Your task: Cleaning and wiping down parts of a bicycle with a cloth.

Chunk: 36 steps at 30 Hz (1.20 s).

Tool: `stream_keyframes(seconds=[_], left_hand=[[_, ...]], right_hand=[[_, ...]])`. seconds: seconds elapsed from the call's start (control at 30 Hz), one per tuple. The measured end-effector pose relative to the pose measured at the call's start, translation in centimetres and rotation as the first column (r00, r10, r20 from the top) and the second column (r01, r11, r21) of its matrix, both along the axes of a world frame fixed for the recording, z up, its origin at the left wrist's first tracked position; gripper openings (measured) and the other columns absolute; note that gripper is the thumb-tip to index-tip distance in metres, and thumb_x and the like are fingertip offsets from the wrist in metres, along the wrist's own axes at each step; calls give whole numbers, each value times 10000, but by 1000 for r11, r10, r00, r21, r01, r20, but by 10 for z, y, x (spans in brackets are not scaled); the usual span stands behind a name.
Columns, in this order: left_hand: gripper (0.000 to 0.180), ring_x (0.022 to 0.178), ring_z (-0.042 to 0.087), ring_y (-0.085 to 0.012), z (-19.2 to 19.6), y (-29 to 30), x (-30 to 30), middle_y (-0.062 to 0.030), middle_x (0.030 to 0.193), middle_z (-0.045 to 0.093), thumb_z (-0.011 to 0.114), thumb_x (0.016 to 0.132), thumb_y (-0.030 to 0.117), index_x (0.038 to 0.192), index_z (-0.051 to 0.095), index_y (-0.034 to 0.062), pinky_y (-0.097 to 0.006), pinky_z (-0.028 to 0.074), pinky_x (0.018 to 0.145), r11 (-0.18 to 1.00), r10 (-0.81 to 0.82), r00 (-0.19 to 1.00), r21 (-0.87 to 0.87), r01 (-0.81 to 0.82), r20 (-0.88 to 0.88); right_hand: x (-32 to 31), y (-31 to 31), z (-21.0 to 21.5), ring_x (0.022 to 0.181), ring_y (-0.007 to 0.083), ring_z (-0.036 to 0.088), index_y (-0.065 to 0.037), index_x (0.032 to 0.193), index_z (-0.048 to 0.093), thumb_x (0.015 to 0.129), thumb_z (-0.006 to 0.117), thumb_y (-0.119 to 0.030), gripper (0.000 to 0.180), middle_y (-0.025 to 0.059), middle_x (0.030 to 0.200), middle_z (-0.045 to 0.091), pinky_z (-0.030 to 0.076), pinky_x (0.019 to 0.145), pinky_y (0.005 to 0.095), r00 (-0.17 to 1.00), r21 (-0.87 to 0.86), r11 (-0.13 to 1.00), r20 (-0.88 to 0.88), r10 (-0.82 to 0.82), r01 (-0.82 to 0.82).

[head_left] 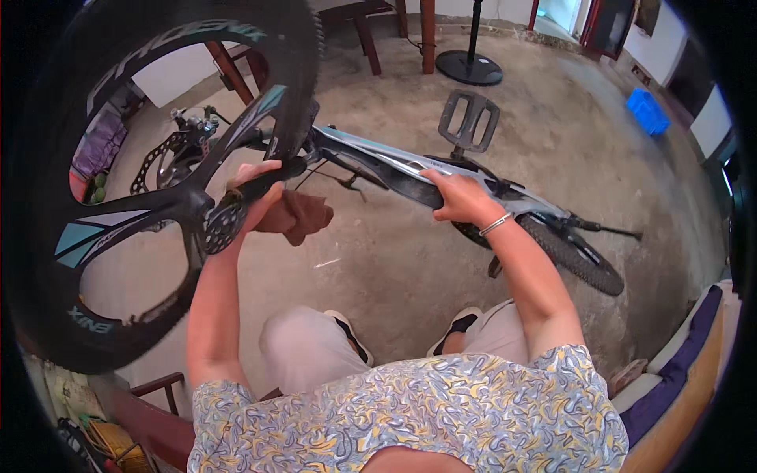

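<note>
On a concrete floor (410, 264), a bicycle (386, 162) slants across in front of me, gripped in both my hands. Its near wheel (162, 209), black with teal-marked spokes, looms at my left, seemingly raised; it is the heaviest worry, since a slipping grip could let it swing or drop. The far wheel (569, 258), down to my right, appears to meet the floor and could roll or skid if I push unevenly. My right hand (467, 199) wraps the pale frame tube (410, 167), thumb on the upper side; too light a hold there might let the frame twist. My left hand (264, 189) curls around a dark bar (272, 180) beside the hub. My shoes (351, 335), just this side of the bicycle, risk a knock if it falls. A brown cloth (300, 218) hangs at my left fingers, whether pinched or merely draped I cannot tell; loose folds could snag. Smallest, a perforated disc (226, 227) sits just beside that hand and could nip skin if the wheel turns.
</note>
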<state>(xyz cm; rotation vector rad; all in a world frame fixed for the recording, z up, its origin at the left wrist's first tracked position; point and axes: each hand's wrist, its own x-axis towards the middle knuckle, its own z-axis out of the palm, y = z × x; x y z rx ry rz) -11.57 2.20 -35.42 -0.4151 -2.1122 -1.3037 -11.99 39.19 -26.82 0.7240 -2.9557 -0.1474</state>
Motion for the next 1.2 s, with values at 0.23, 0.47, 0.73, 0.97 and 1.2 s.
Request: stream_keyframes(seconds=[0.23, 0.47, 0.73, 0.97, 1.2], left_hand=[[311, 868, 607, -239, -19, -31, 34, -98, 934, 636, 737, 697, 166, 988, 654, 97, -343, 457, 825, 985, -149, 973, -111, 131, -178], [289, 870, 620, -134, -21, -21, 41, -67, 888, 677, 742, 723, 205, 980, 663, 96, -291, 475, 786, 999, -43, 994, -28, 40, -101], [276, 877, 639, -187, 12, -46, 94, -98, 930, 678, 713, 735, 177, 985, 656, 76, -303, 480, 825, 922, -261, 961, -319, 219, -93], [189, 868, 595, -138, -50, -152, 219, -68, 903, 662, 693, 763, 164, 897, 659, 36, -289, 454, 827, 967, -223, 975, -120, 223, 12], [174, 801, 569, -116, -154, -405, 390, -48, 806, 646, 646, 827, 171, 808, 632, -2, -268, 435, 768, 970, -190, 982, 156, 189, -9]], right_hand=[[16, 4, 3, 837, 347, 605, -123, 1212, 464, 595, 690, -101, 658, 161, 858, 633, 470, 697, 432, 1000, -90, 996, 22, -8, 10], [3, 11, 1, 828, 319, 623, -107, 1204, 451, 571, 699, -82, 681, 162, 869, 641, 477, 723, 397, 986, -78, 997, 165, 30, -17], [24, -2, 46, 944, 332, 596, -118, 1191, 478, 582, 707, -133, 651, 168, 961, 634, 464, 775, 406, 988, 142, 990, 151, -31, 9], [122, -95, 6, 986, 350, 576, -88, 1156, 496, 589, 696, -82, 601, 180, 983, 628, 459, 798, 428, 988, 232, 973, -145, 48, -13], [322, -358, -102, 1073, 307, 547, -128, 1179, 546, 650, 611, -30, 542, 125, 1106, 605, 449, 868, 402, 971, 71, 993, -227, -80, 98]])
